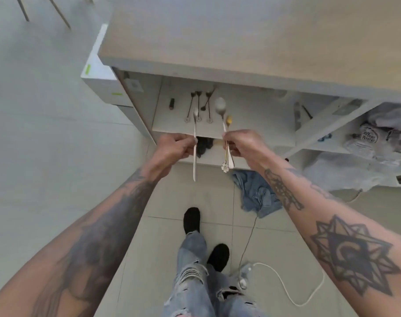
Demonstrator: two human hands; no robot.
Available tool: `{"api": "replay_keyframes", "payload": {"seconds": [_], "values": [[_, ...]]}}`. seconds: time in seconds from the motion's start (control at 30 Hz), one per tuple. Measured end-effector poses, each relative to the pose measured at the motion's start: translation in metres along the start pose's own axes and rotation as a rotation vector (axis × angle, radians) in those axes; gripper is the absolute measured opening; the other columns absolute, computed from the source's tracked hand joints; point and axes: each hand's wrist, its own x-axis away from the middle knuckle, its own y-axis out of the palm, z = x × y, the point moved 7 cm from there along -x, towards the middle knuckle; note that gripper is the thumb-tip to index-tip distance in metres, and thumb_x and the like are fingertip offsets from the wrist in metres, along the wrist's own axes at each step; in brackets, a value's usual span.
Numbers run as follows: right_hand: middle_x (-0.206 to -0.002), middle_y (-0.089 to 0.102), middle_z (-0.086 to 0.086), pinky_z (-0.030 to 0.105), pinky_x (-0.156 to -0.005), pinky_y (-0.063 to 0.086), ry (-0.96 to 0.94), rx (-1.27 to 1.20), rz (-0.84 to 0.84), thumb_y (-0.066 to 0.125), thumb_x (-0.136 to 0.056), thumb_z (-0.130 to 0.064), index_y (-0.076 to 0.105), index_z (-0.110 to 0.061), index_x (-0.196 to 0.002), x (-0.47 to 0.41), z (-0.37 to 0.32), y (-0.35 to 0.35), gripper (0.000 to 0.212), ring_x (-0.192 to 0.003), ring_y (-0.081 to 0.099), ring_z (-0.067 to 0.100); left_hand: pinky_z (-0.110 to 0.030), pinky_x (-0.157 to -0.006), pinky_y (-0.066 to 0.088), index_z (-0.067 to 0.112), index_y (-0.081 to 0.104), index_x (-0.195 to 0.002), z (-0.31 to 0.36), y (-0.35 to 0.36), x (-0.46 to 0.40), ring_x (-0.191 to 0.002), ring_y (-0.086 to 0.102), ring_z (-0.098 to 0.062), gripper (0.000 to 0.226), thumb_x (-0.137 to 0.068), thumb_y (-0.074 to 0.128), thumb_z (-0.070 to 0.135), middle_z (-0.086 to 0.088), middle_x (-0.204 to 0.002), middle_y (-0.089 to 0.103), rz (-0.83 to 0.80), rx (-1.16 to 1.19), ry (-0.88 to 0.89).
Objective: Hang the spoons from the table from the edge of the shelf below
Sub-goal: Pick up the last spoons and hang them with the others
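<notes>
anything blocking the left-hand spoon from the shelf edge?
Nothing visible. The left hand holds the white long-handled spoon just over the white shelf's front edge; the dark spoons hang alongside, not in its path.

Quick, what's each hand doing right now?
Left hand: closed on one white spoon.
Right hand: closed on a silver spoon and a gold flower-ended spoon.
</notes>
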Motion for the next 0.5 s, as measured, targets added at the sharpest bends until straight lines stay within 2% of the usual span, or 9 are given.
{"api": "replay_keyframes", "payload": {"seconds": [0.13,0.23,0.3,0.37,0.43,0.5], "values": [[-0.073,0.062,0.008,0.023,-0.056,0.043,0.066,-0.022,0.035,0.061,-0.093,-0.012,0.065,-0.001,-0.093,-0.076,0.027,0.016,0.012,-0.057,0.055,0.012,-0.019,-0.055,0.049,0.008,0.074,-0.079,-0.029,0.006,-0.067,-0.054,0.064,-0.009,0.008,-0.084,0.07,0.012,0.001,-0.059,0.071,0.001,0.001,-0.028],[-0.071,0.063,0.007,0.023,-0.054,0.042,0.095,-0.029,0.096,0.061,-0.092,-0.009,0.063,-0.005,-0.082,-0.141,0.038,0.023,0.011,-0.06,0.057,0.013,-0.02,-0.051,0.045,0.004,0.073,-0.083,-0.041,0.006,-0.13,-0.065,0.063,-0.018,0.006,-0.082,0.07,0.009,-0.008,-0.073,0.07,0.052,0.0,-0.087],[-0.069,0.063,0.006,0.021,-0.051,0.041,0.116,-0.025,0.141,0.06,-0.092,-0.008,0.061,-0.008,-0.078,-0.184,0.042,0.028,0.013,-0.06,0.059,0.012,-0.021,-0.052,0.046,0.005,0.07,-0.09,-0.045,0.007,-0.169,-0.069,0.067,-0.018,0.008,-0.085,0.069,0.01,-0.008,-0.08,0.072,0.07,-0.031,-0.105],[-0.067,0.063,0.005,0.017,-0.042,0.04,0.132,-0.039,0.181,0.058,-0.092,-0.006,0.059,-0.01,-0.074,-0.223,0.042,0.033,0.018,-0.057,0.06,0.011,-0.022,-0.056,0.049,0.01,0.062,-0.083,-0.045,0.01,-0.206,-0.069,0.065,-0.017,0.007,-0.089,0.066,0.009,-0.008,-0.082,0.069,0.068,-0.064,-0.09],[-0.073,0.065,0.005,0.015,-0.038,0.038,0.142,-0.039,0.219,0.057,-0.092,-0.007,0.062,-0.01,-0.077,-0.256,0.042,0.036,0.016,-0.062,0.062,0.012,-0.023,-0.06,0.053,0.012,0.051,-0.076,-0.045,0.015,-0.24,-0.066,0.061,-0.015,0.02,-0.091,0.064,0.007,-0.006,-0.077,0.063,0.072,-0.104,-0.085],[-0.087,0.068,0.008,0.02,-0.04,0.038,0.14,-0.022,0.247,0.057,-0.091,-0.009,0.067,-0.008,-0.092,-0.28,0.039,0.039,0.01,-0.078,0.067,0.017,-0.016,-0.049,0.051,0.004,0.059,-0.086,-0.043,0.018,-0.266,-0.061,0.059,-0.012,0.01,-0.089,0.067,0.007,-0.008,-0.078,0.062,0.094,-0.115,-0.077]]}}
